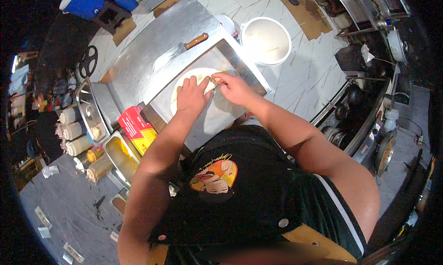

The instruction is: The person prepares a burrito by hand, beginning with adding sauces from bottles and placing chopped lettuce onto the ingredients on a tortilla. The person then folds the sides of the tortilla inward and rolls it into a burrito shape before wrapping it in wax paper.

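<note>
A round, pale flatbread point(180, 81) lies on a sheet of white paper point(204, 130), which covers much of a dark wooden board point(235, 62). My left hand point(193, 95) rests over the flatbread with its fingers spread, the thumb against a folded edge. At that fold, my right hand point(233, 88) pinches the flatbread between thumb and fingers. A small yellow bit pokes out beyond the right fingertips. What lies inside the fold is hidden by my hands.
Past the board lies a wooden-handled knife point(196, 41) on the steel table point(138, 53). A white bucket point(288, 45) stands at the right. To the left are a red and yellow box point(135, 124), a steel pan point(114, 143) with yellow shreds, and several squeeze bottles point(78, 145).
</note>
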Tool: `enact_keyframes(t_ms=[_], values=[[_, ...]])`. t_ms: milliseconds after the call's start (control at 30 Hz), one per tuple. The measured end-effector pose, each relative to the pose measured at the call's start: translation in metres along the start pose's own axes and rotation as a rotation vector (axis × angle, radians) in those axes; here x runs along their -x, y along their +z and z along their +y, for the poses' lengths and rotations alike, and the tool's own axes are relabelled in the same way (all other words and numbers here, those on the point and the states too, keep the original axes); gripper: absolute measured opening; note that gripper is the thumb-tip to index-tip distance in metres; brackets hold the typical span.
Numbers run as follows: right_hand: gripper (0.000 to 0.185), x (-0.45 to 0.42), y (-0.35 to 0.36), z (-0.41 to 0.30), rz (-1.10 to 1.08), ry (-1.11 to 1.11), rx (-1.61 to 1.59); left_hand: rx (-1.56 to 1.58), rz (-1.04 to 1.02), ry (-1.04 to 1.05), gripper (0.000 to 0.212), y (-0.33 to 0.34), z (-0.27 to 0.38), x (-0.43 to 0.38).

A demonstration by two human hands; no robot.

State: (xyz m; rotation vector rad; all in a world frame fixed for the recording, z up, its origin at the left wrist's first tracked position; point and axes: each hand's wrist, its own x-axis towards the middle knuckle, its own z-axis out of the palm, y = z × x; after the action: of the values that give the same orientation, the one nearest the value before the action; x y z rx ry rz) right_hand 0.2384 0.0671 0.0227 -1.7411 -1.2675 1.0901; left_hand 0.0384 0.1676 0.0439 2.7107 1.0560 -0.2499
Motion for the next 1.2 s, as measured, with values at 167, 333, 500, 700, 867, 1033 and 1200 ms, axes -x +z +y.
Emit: enact_keyframes(t_ms=[167,333,500,700,867,1033,1200], values=[[0.048,-0.002,0.033,0.019,0.087,-0.031,0.060,0.084,-0.082,-0.003,0.068,-0.016,0.004,0.000],[0.044,-0.013,0.021,0.005,0.057,-0.095,0.112,0.025,-0.043,0.042,0.069,-0.005,-0.001,0.000],[0.027,-0.010,0.026,0.045,0.279,0.280,0.099,0.034,-0.005,0.079,0.066,0.001,0.006,-0.009],[0.018,-0.012,0.041,0.053,0.284,0.693,-0.699,0.068,0.067,0.137,0.062,0.015,-0.004,-0.010],[0.013,-0.029,0.045,0.016,0.313,0.792,-0.936,0.058,0.102,0.105,0.062,0.006,-0.012,0.000],[0.015,-0.033,0.046,0.006,0.319,0.738,-0.664,0.081,0.121,0.122,0.061,0.009,-0.012,0.002],[0.027,-0.027,0.059,0.000,0.358,0.443,-0.251,0.089,0.113,0.118,0.060,0.007,-0.012,0.001]])
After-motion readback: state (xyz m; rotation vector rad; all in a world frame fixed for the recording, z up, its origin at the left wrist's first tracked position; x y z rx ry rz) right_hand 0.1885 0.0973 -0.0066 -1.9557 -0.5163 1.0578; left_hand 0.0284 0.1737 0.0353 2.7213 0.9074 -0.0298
